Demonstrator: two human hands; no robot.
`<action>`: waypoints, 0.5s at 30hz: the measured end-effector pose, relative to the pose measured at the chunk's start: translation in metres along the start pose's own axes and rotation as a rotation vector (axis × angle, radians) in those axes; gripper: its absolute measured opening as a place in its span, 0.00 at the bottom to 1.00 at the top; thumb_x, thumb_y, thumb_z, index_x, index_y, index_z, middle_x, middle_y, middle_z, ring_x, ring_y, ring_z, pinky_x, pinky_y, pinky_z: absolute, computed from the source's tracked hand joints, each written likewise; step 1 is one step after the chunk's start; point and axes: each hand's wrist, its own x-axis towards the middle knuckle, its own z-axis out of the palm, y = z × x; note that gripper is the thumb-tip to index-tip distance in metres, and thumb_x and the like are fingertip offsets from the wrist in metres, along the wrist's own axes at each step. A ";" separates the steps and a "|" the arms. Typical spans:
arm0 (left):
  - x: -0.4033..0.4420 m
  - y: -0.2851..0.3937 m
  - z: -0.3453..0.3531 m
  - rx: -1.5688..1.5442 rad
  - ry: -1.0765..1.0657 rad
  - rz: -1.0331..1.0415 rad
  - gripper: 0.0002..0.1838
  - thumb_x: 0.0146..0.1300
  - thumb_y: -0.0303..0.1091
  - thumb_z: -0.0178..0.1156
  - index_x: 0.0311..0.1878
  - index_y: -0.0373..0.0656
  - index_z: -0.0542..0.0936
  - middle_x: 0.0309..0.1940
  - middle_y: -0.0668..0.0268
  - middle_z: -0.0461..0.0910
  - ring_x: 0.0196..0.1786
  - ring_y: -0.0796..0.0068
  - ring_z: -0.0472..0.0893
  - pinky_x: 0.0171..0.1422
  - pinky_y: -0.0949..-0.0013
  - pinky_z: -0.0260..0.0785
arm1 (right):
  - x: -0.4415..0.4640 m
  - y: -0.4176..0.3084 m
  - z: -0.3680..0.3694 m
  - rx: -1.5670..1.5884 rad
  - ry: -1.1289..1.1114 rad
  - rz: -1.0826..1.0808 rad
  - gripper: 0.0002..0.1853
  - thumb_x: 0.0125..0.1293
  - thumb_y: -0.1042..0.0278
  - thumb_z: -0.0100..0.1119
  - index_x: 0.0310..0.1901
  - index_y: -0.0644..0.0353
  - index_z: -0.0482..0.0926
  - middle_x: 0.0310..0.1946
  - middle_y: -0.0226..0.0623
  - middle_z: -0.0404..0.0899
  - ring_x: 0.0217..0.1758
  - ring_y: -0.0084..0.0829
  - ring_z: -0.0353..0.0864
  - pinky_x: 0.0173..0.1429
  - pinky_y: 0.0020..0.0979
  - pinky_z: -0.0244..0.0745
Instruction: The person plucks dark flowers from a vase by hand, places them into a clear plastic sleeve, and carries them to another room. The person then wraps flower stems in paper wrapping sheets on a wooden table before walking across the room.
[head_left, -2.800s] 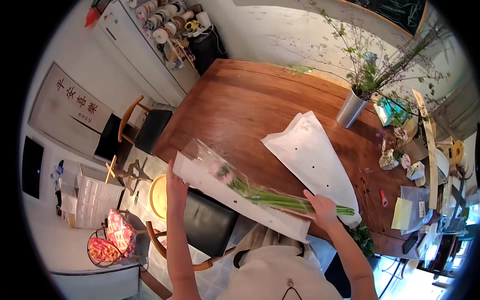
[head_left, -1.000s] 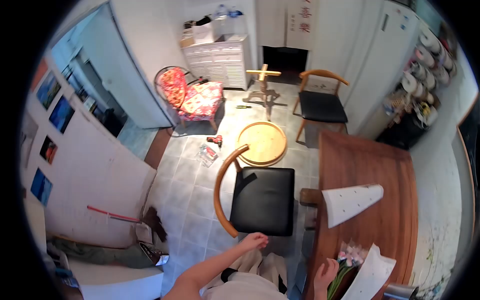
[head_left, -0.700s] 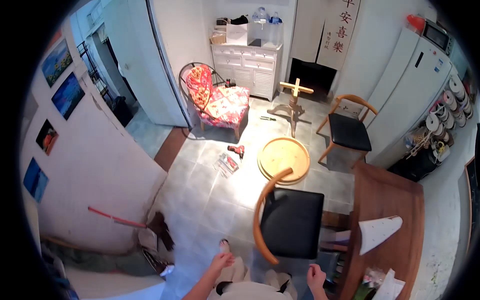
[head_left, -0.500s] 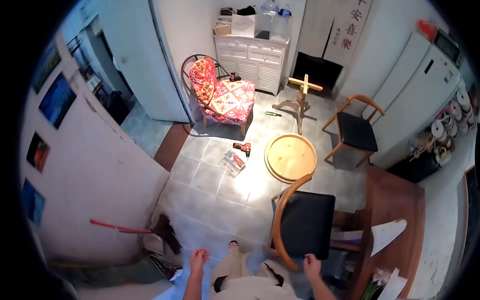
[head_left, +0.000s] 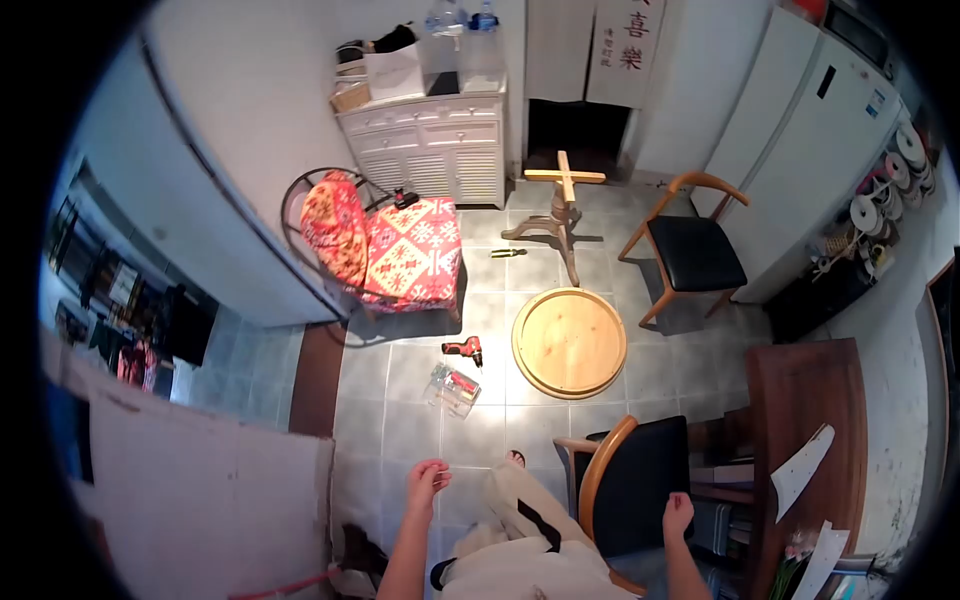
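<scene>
My left hand (head_left: 428, 483) hangs over the tiled floor at lower centre, its fingers loosely curled, and I cannot make out anything in them. My right hand (head_left: 678, 515) is closed above the black seat of a wooden chair (head_left: 640, 480); whether it touches the chair is unclear. Ahead on the floor lie a round wooden top (head_left: 569, 342), a red drill (head_left: 463, 349) and a clear packet (head_left: 453, 390) with red things inside. Behind them stands a wooden pedestal base (head_left: 562, 215) with a cross-shaped top, and a green-handled tool (head_left: 508, 253) lies beside it.
A red patterned chair (head_left: 415, 250) stands at left before a white cabinet (head_left: 430, 150). Another black-seated chair (head_left: 697, 252) is near the fridge (head_left: 800, 110). The wooden table (head_left: 815, 390) at right holds white wrapping (head_left: 803, 470) and flowers (head_left: 797, 548). A doorway opens at far left.
My hands have let go of the wrapped flowers, which now lie on the table. The view has turned from the table to the floor, and the round top and drill appear closer.
</scene>
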 end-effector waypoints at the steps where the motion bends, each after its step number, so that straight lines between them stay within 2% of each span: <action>1: 0.014 0.014 0.002 0.017 0.028 -0.028 0.08 0.66 0.31 0.52 0.44 0.39 0.75 0.35 0.62 0.81 0.32 0.76 0.80 0.38 0.75 0.74 | 0.014 -0.009 0.013 0.024 0.031 -0.032 0.03 0.59 0.76 0.53 0.33 0.64 0.77 0.18 0.33 0.71 0.20 0.22 0.68 0.28 0.26 0.65; 4: 0.049 0.089 0.048 -0.060 -0.085 0.052 0.07 0.66 0.32 0.52 0.40 0.40 0.74 0.29 0.65 0.78 0.30 0.77 0.76 0.39 0.73 0.71 | 0.089 -0.115 0.045 0.150 -0.105 0.037 0.04 0.61 0.75 0.54 0.35 0.64 0.77 0.17 0.33 0.72 0.21 0.20 0.70 0.28 0.25 0.66; 7: 0.051 0.206 0.149 -0.219 -0.333 0.178 0.06 0.67 0.33 0.51 0.37 0.41 0.72 0.26 0.65 0.75 0.32 0.74 0.74 0.44 0.70 0.68 | 0.159 -0.177 0.081 0.202 -0.184 -0.010 0.04 0.61 0.76 0.54 0.36 0.65 0.78 0.17 0.31 0.71 0.21 0.18 0.69 0.28 0.24 0.66; 9: 0.043 0.291 0.221 -0.306 -0.641 0.300 0.06 0.67 0.33 0.50 0.37 0.41 0.71 0.25 0.63 0.76 0.35 0.71 0.75 0.47 0.66 0.68 | 0.202 -0.197 0.107 0.178 -0.194 -0.090 0.06 0.59 0.75 0.55 0.38 0.63 0.78 0.16 0.32 0.69 0.20 0.20 0.67 0.27 0.25 0.66; 10: 0.039 0.331 0.254 -0.349 -0.832 0.410 0.06 0.68 0.33 0.48 0.40 0.41 0.70 0.27 0.57 0.78 0.36 0.68 0.75 0.51 0.62 0.67 | 0.223 -0.199 0.119 0.169 -0.203 -0.104 0.06 0.59 0.74 0.55 0.37 0.63 0.78 0.16 0.33 0.69 0.19 0.21 0.67 0.27 0.25 0.66; 11: 0.040 0.367 0.279 -0.344 -1.017 0.466 0.10 0.69 0.36 0.48 0.44 0.39 0.67 0.29 0.51 0.80 0.40 0.66 0.76 0.54 0.57 0.67 | 0.238 -0.202 0.131 0.163 -0.211 -0.108 0.06 0.59 0.74 0.55 0.36 0.63 0.78 0.16 0.34 0.68 0.19 0.22 0.67 0.27 0.26 0.66; 12: 0.033 0.406 0.306 -0.405 -1.185 0.408 0.15 0.70 0.41 0.47 0.48 0.38 0.64 0.35 0.46 0.80 0.46 0.60 0.78 0.57 0.53 0.67 | 0.246 -0.207 0.137 0.139 -0.190 -0.071 0.05 0.59 0.74 0.55 0.36 0.63 0.78 0.15 0.34 0.68 0.19 0.22 0.67 0.27 0.26 0.66; 14: 0.036 0.465 0.367 -0.526 -1.510 0.467 0.17 0.72 0.41 0.42 0.55 0.38 0.64 0.33 0.49 0.81 0.47 0.57 0.77 0.50 0.60 0.71 | 0.269 -0.217 0.147 0.092 -0.136 -0.008 0.04 0.59 0.74 0.55 0.34 0.64 0.77 0.15 0.34 0.68 0.19 0.23 0.68 0.27 0.27 0.66; 15: 0.058 0.480 0.381 -0.534 -1.531 0.458 0.17 0.72 0.41 0.42 0.55 0.38 0.64 0.33 0.49 0.81 0.47 0.57 0.77 0.50 0.60 0.71 | 0.277 -0.207 0.159 0.063 -0.083 0.022 0.04 0.59 0.74 0.55 0.33 0.64 0.77 0.15 0.34 0.68 0.19 0.23 0.67 0.27 0.27 0.66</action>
